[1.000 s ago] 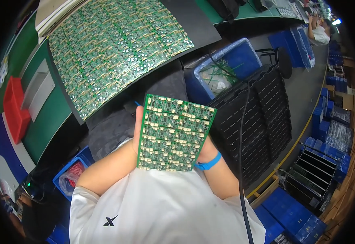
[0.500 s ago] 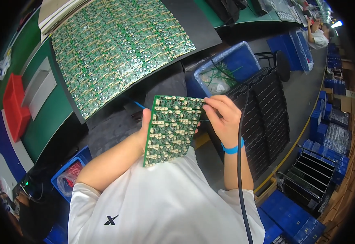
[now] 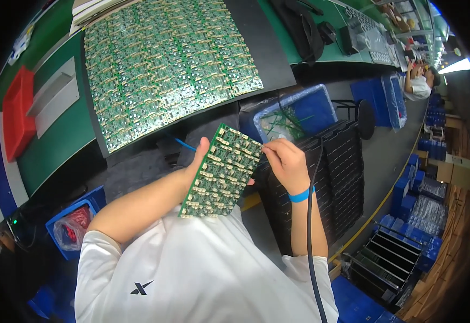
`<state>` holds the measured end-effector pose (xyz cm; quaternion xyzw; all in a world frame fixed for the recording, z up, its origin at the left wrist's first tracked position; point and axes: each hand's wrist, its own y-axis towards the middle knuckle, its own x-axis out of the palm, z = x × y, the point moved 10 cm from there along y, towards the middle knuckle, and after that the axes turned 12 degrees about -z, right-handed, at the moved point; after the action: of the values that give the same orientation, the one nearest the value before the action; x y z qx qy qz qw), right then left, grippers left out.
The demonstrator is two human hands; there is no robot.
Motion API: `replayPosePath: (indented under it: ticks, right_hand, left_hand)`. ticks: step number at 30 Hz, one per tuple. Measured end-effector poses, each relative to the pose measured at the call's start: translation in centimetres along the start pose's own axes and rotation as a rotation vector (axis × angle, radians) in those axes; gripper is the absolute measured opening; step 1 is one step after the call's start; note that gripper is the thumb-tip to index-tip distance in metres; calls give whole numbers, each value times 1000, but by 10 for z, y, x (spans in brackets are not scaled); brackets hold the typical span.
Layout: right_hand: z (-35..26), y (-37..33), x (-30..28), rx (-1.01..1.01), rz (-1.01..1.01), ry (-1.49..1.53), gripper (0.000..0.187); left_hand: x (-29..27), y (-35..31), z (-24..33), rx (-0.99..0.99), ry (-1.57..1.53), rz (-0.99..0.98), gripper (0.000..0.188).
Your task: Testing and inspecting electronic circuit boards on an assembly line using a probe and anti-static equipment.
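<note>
In front of my chest I hold a green circuit board panel [image 3: 221,172], tilted, its rows of small cream-coloured parts facing up. My left hand [image 3: 196,162] grips it from the left; the thumb lies along that edge, a fingertip shows past the right edge, and the other fingers are hidden underneath. At the board's upper right corner, my right hand [image 3: 289,166] pinches with thumb and fingertips, a blue band [image 3: 302,195] around its wrist. Beyond my hands, many similar boards [image 3: 165,64] lie side by side on a black mat [image 3: 275,70].
The mat rests on a green workbench [image 3: 57,126] with a red tray [image 3: 19,113] at left. A blue bin [image 3: 326,105] with green scraps and a black ribbed crate [image 3: 337,177] stand at right. A black cable [image 3: 310,237] hangs beside my right arm. Another person [image 3: 419,86] sits far right.
The board has tilted clockwise, its top leaning further right, and both hands have shifted slightly with it. My grip looks the same. The whole view has also turned a little.
</note>
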<state>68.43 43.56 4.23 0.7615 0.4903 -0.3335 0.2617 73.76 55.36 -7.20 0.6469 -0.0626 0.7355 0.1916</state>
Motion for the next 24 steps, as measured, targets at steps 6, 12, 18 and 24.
replayPosePath:
  ticks: [6, 12, 18, 24]
  right_hand:
    - [8, -5, 12, -43, -24, -55, 10]
    - [11, -9, 19, -71, -1, -84, 11]
    - [11, -9, 16, -82, 20, -83, 12]
    - [15, -25, 3, -10, 128, -121, 15]
  left_hand:
    - [-11, 11, -6, 170, 72, -20, 121]
    - [-22, 7, -19, 84, -106, 59, 118]
    - [-24, 9, -20, 78, -104, 70, 117]
    - [-41, 1, -26, -13, -96, 197, 122]
